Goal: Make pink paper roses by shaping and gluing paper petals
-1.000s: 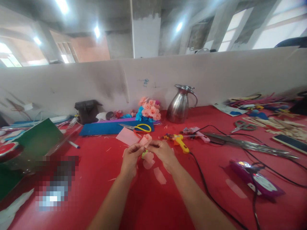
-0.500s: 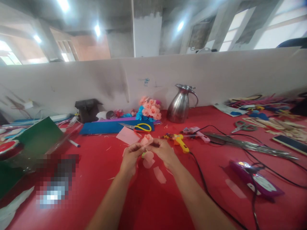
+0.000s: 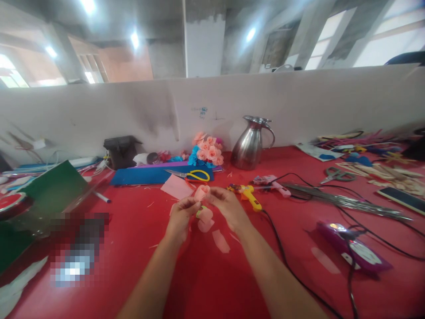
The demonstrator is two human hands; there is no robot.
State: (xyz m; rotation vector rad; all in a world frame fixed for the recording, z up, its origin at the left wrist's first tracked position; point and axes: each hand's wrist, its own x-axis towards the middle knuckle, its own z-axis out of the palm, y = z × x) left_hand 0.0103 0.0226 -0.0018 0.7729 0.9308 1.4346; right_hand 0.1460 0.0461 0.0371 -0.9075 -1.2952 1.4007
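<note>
A small pink paper flower (image 3: pixel 202 192) is held up between my two hands. My left hand (image 3: pixel 181 217) pinches it low on its left side. The fingertips of my right hand (image 3: pixel 227 206) close on its right edge. Just below lie pink paper pieces (image 3: pixel 206 221) with a bit of green, and a loose pink strip (image 3: pixel 221 241). Behind my left hand is a pink paper sheet (image 3: pixel 175 187). Yellow-handled scissors (image 3: pixel 198 176) rest on a blue sheet (image 3: pixel 142 177). To the right of my right hand is a yellow glue gun (image 3: pixel 251 198).
A bunch of pink and blue flowers (image 3: pixel 209 152) and a steel jug (image 3: pixel 249 144) stand along the white partition. Right: wires (image 3: pixel 348 201), green-handled scissors (image 3: pixel 339 174), a purple power strip (image 3: pixel 355 250) and black cords. Left: a green board (image 3: pixel 55 188) and a marker (image 3: pixel 102 197).
My right hand has risen slightly at the flower's edge. The flower has shifted a little left and more of it shows.
</note>
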